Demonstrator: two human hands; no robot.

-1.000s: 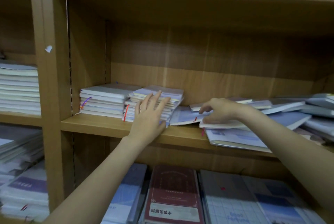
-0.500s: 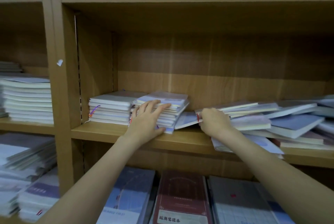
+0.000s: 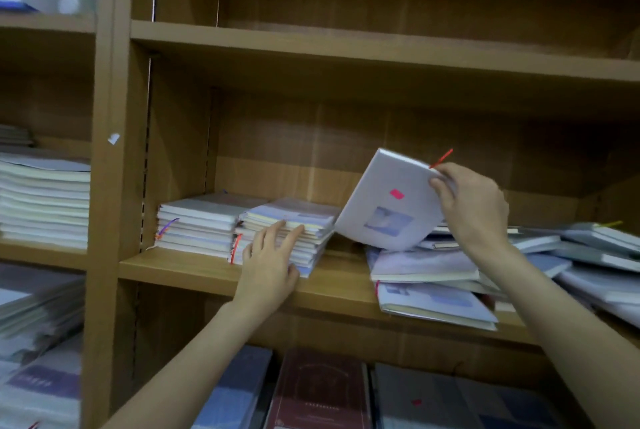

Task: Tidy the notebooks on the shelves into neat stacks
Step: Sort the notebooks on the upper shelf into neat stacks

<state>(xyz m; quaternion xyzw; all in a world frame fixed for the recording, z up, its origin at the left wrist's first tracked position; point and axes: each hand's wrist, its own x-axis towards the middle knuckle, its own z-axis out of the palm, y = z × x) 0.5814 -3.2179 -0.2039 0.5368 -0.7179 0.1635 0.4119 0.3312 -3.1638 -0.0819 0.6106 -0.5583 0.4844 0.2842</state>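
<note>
Two neat stacks of pale notebooks sit side by side on the middle shelf (image 3: 194, 271): a left stack (image 3: 197, 224) and a right stack (image 3: 294, 221). My left hand (image 3: 272, 262) presses flat against the front of the right stack, fingers straight. My right hand (image 3: 472, 207) pinches the upper right corner of a white notebook (image 3: 388, 200) with a pink sticker and a red ribbon, held tilted in the air above the shelf. To the right lies a loose, messy pile of notebooks (image 3: 485, 269) spreading to the frame edge.
A wooden upright (image 3: 107, 186) divides off a left bay with a tall neat stack (image 3: 45, 200). Below, larger books, one dark red (image 3: 318, 390), fill the lower shelf. The shelf above (image 3: 346, 44) holds nothing visible in this bay.
My right hand has lifted one white notebook out of the messy pile and tilted it up, moving towards the stacks. My left hand stays on the right stack. The camera has tilted upward.
</note>
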